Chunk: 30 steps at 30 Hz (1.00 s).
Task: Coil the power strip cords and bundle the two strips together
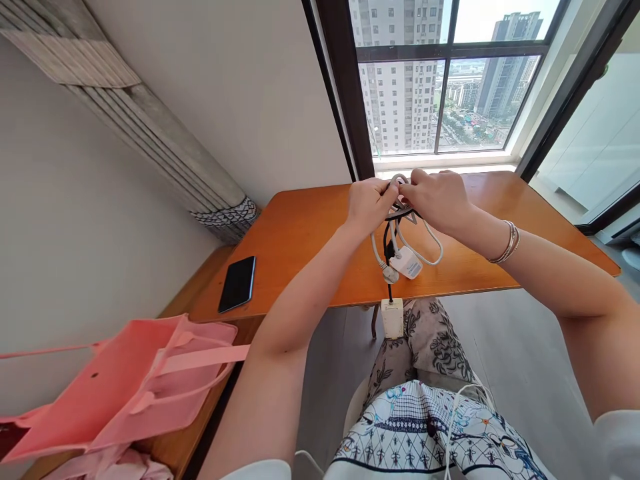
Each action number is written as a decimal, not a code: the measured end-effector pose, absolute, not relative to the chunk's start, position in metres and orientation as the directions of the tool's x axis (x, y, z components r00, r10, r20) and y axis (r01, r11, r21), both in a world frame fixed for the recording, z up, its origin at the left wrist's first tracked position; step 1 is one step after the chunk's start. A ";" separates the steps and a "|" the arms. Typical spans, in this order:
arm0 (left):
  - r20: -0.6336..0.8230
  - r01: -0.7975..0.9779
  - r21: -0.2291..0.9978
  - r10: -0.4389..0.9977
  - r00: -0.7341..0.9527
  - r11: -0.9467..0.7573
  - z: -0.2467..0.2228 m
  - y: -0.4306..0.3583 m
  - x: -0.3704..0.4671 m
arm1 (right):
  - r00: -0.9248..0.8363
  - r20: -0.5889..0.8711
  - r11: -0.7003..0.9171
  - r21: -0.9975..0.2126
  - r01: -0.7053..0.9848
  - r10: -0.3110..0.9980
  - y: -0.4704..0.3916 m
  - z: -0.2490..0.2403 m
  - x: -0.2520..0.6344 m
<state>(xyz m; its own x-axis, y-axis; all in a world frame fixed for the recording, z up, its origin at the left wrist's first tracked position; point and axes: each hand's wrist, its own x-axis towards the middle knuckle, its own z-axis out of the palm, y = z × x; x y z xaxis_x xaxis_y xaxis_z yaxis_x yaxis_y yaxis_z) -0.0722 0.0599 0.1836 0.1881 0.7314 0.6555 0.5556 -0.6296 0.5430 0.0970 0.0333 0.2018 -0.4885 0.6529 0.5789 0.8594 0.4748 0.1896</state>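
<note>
A tangled bundle of white and black cables [433, 252] hangs from both hands above the wooden table. My left hand [371, 203] is closed on the bundle from the left, thumb and fingers pinched. From the right, my right hand [436, 199] pinches the same cables, its fingertips close to the left ones. Below dangle a white plug [389, 274] and a white block with a printed label [407, 263]. Lower still, a cream-coloured block [393, 319] hangs on a black cable past the table's front edge. The fingertips partly hide how the cables cross.
A dark phone [237, 284] lies on the wooden table [295, 247] at the left. Nearer, a pink bag [130, 387] rests on a wooden surface. A window [450, 100] stands behind the table, with a curtain [165, 140] at the left. A thin white cord [453, 427] lies over my lap.
</note>
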 end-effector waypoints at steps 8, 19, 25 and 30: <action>0.643 0.523 0.576 0.743 0.186 -0.629 0.180 0.055 -0.068 | -0.588 0.566 0.578 0.224 0.785 0.578 0.042 0.204 0.103; 0.595 0.446 0.675 0.792 0.141 -0.587 0.172 0.062 -0.059 | -0.676 0.550 0.614 0.331 0.716 0.491 0.053 0.196 0.109; 0.465 0.292 0.815 0.865 0.185 -0.501 0.169 0.066 -0.055 | -0.701 0.489 0.611 0.361 0.704 0.519 0.048 0.201 0.110; 0.344 0.151 0.905 0.893 0.288 -0.398 0.173 0.062 -0.050 | -0.720 0.480 0.654 0.334 0.678 0.501 0.048 0.199 0.119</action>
